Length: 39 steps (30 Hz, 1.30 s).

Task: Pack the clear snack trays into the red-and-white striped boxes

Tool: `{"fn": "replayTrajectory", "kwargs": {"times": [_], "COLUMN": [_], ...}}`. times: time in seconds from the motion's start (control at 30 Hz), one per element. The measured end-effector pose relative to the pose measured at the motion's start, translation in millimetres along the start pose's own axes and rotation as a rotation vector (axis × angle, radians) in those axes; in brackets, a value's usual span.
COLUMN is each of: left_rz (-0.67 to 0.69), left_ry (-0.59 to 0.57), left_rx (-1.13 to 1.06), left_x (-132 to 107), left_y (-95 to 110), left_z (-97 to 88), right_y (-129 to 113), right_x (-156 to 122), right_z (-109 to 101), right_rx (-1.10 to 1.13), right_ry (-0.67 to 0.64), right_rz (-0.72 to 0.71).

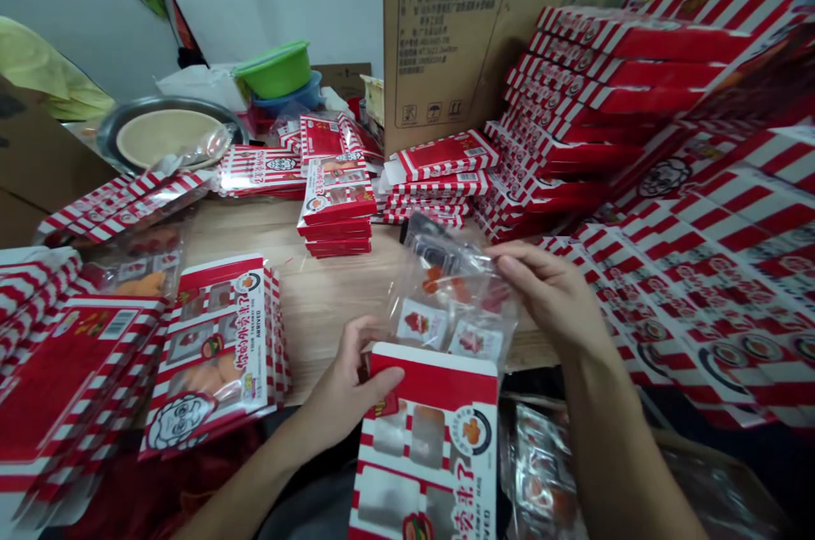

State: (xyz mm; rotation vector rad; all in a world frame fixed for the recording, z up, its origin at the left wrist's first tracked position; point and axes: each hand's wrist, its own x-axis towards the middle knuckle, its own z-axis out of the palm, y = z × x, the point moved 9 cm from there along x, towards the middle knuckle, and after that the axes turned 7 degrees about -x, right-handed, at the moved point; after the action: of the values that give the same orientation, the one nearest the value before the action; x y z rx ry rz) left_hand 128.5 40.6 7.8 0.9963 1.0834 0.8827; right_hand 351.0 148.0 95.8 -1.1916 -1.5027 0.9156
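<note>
My left hand (347,387) is closed on the upper left edge of a red-and-white printed box (426,438) with clear windows, held upright over my lap. In my right hand (541,289) the fingers pinch the upper right corner of a clear plastic tray (455,289). Orange pieces and two white packets with a red picture show through the plastic. The tray's lower edge sits at the top of the box; whether it is inside the opening is hard to tell.
Printed boxes (210,345) stand in stacks at left. Taller piles of boxes (611,56) rise at right beside a big carton (446,30). A short stack (337,200) lies mid-table. Wrapped trays (541,472) lie low right. Green (273,69) and beige basins (169,137) stand behind.
</note>
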Motion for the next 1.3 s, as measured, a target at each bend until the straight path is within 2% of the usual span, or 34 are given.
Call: {"fn": "replayTrajectory", "kwargs": {"times": [0.07, 0.1, 0.2, 0.3, 0.33, 0.4, 0.5, 0.57, 0.67, 0.73, 0.77, 0.83, 0.9, 0.93, 1.03, 1.1, 1.2, 1.27, 1.3], "left_rz": [0.049, 0.050, -0.006, -0.088, -0.108, -0.075, 0.040, 0.021, -0.063, -0.077, -0.085, -0.083, -0.013, 0.047, 0.238, 0.309, 0.338, 0.265, 0.154], "left_ry": [0.072, 0.071, -0.016, -0.109, -0.123, -0.067, 0.065, 0.023, -0.092, -0.095, -0.086, -0.035, 0.109, 0.228, 0.671, 0.895, 1.013, 1.070, 1.102], "left_rx": [-0.046, -0.043, -0.029, -0.043, -0.045, -0.054, -0.045, -0.008, 0.042, 0.059, 0.054, 0.046, 0.080, 0.116, 0.223, 0.358, 0.608, 0.753, 0.838], "left_x": [1.2, 2.2, 6.4, 9.6, 10.3, 11.9, 9.7, 6.2, -0.2, -3.2, -4.7, -8.7, -15.8, -22.0, -54.5, -77.9, -103.0, -121.4, -130.6], "left_y": [-0.4, -0.5, -2.1, -6.9, -8.7, -6.7, 1.6, -0.5, -8.9, -9.8, -9.7, -5.3, 10.0, 22.4, 68.9, 99.8, 133.0, 132.4, 121.8], "left_z": [-7.1, -7.1, 1.9, 12.6, 14.2, 8.2, -8.7, -8.0, 0.6, 0.4, -1.1, -9.6, -31.1, -48.0, -112.2, -152.9, -203.2, -233.7, -248.2], "right_y": [13.6, 18.9, 21.2, 6.3, 2.7, 3.1, 12.4, 19.2, 29.3, 35.9, 41.6, 55.8, 63.6, 62.0, 39.3, 19.3, -11.2, -22.0, -23.4], "right_x": [-6.0, -7.7, -2.6, 9.7, 11.0, 2.7, -38.8, -68.3, -94.2, -103.5, -104.8, -102.4, -103.8, -108.1, -128.6, -133.6, -114.6, -96.5, -90.0], "right_z": [1.4, 0.1, -2.2, 8.6, 16.3, 37.6, 72.2, 84.7, 90.3, 92.6, 92.6, 88.4, 88.0, 95.0, 144.7, 184.8, 241.8, 274.9, 290.0], "right_rx": [0.014, 0.009, -0.052, -0.115, -0.115, -0.072, 0.094, 0.199, 0.259, 0.256, 0.261, 0.294, 0.381, 0.433, 0.520, 0.496, 0.504, 0.453, 0.356], "right_ry": [-0.080, -0.100, -0.150, -0.249, -0.310, -0.497, -0.842, -0.963, -0.965, -0.948, -0.898, -0.689, -0.484, -0.453, -0.618, -0.707, -0.682, -0.635, -0.634], "right_rz": [0.050, 0.069, 0.092, 0.054, 0.055, 0.106, 0.230, 0.305, 0.375, 0.394, 0.419, 0.469, 0.469, 0.448, 0.405, 0.404, 0.330, 0.246, 0.192]}}
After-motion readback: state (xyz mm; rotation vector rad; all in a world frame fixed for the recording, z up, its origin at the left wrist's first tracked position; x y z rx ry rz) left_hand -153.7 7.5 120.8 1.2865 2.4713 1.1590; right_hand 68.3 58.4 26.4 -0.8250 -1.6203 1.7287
